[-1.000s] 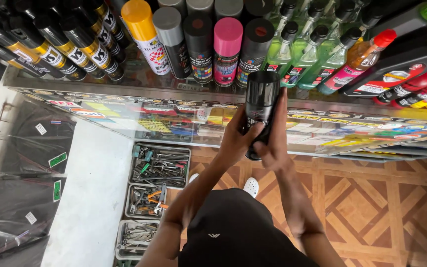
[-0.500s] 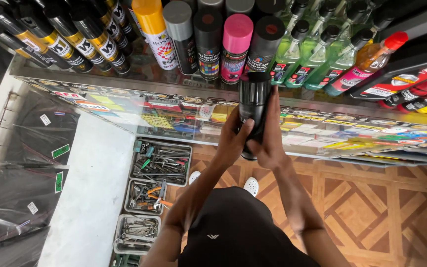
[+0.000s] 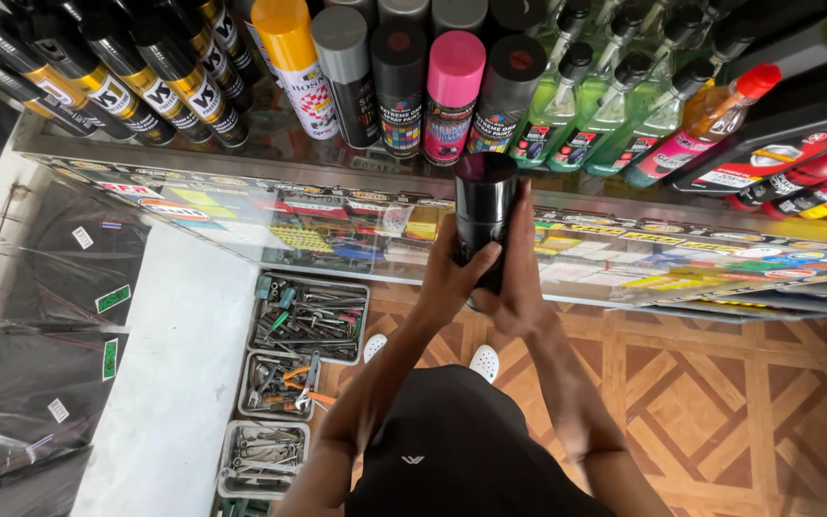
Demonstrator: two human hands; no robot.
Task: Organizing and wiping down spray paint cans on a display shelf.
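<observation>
Currently held upright in both hands, left hand and right hand each with a closed grip around the black spray can, above the glass counter edge, not yet among the row of cans.

I am looking into a hardware or auto-supply shop. Spray cans and bottles crowd a glass counter. Tool trays sit below.

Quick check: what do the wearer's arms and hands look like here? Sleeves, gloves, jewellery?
Both arms are bare to above the elbow, no sleeves in view. Left hand and right hand are ungloved; no rings, watch or bands visible. Black top with a small white logo below.
</observation>
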